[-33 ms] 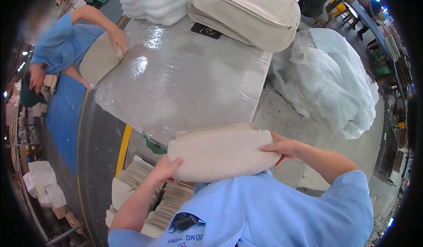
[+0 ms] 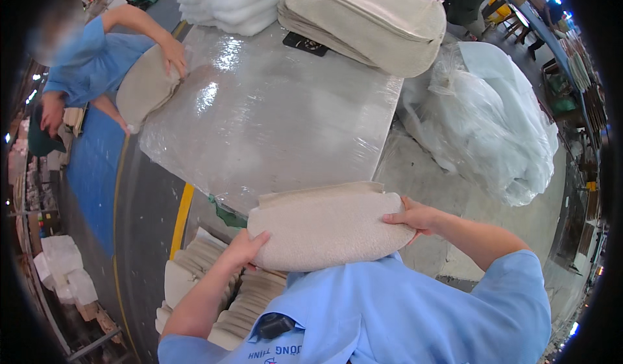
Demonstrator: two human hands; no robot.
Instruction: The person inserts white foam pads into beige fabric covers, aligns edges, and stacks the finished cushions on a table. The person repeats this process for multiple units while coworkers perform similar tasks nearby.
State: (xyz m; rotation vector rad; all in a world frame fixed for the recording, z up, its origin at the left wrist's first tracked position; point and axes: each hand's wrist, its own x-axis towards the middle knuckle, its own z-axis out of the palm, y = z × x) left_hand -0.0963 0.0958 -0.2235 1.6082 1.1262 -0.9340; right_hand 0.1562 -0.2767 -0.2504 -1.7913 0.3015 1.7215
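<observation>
Close to my chest, at the near edge of the table, I hold a flat beige fabric cushion cover (image 2: 331,227) with a rounded near edge. My left hand (image 2: 245,250) grips its left end, thumb on top and fingers underneath. At the other end, my right hand (image 2: 415,218) pinches it the same way. The cover's far edge shows a second layer, slightly offset. Beyond it lies the table (image 2: 272,130), wrapped in shiny clear plastic. A stack of similar beige covers (image 2: 363,23) rests at the table's far right.
White padding (image 2: 227,0) is piled at the far left of the table. A large plastic bag (image 2: 487,124) of white material stands right of it. More beige covers (image 2: 253,305) are stacked below my left forearm. At left, a co-worker in blue (image 2: 97,65) holds a beige piece (image 2: 146,88).
My hands and the cover stay almost still. The co-worker's beige piece has shifted very slightly at the left.
</observation>
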